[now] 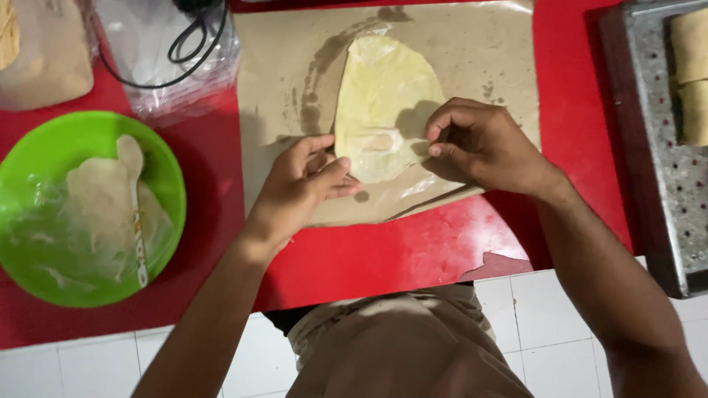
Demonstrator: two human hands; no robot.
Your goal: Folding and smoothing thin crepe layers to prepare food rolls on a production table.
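Item: dough sheet (383, 103), pale yellow, oval, rolled thin. Lying flat on brown paper (487, 51) spread over a red mat (383, 258).

Handling, by judgement: light, soft, limp; likely to stretch or tear if pulled hard. Surface glossy, probably oiled, so slippery under the fingertips. Greasy streaks on the paper to the left of it.

Best hold: near edge, both corners at once, lifted with fingertips rather than pinched in the middle.

Left hand (302, 184): fingers loosely curled, tips resting at the lower left edge of the sheet; whether anything is actually pinched cannot be told.

Right hand (479, 144): fingers bent inward, thumb and forefinger drawn close at the lower right edge, seemingly nipping the rim.

Nearby: green bowl (44, 147) at left with beige paste and a spoon (136, 221); metal tray (664, 169) at right carrying rolled dough pieces (693, 74); clear plastic container (169, 59) with a black cord at top left.
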